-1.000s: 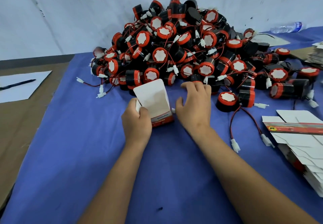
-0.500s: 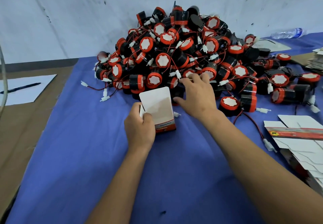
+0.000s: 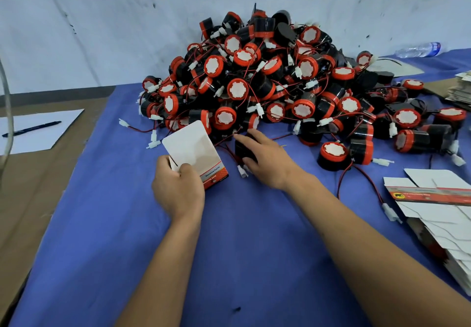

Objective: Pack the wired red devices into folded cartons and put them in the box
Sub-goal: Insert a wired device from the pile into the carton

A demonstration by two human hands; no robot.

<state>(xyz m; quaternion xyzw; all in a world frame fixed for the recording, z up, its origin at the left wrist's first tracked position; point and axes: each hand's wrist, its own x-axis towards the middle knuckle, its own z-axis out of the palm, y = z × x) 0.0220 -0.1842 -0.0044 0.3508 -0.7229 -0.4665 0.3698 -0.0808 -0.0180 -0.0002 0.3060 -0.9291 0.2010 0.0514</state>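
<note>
A big pile of red-and-black wired devices (image 3: 267, 84) lies on the blue cloth against the wall. My left hand (image 3: 178, 191) grips a small white-and-red carton (image 3: 193, 153) that stands on the cloth with its white flap up. Just right of it, my right hand (image 3: 265, 158) is curled over one black device (image 3: 244, 149) at the pile's near edge, its wire and white plug trailing below my fingers. The box is not in view.
A stack of flat unfolded cartons (image 3: 438, 212) lies at the right edge. Another paper stack (image 3: 462, 89) sits far right. A pen (image 3: 31, 128) rests on a white sheet (image 3: 38, 133) on the brown surface at left. A plastic bottle (image 3: 418, 50) lies by the wall.
My right hand reached into the pile's edge, closed over a black device and drew it back toward the carton. My left hand kept holding the carton in place.
</note>
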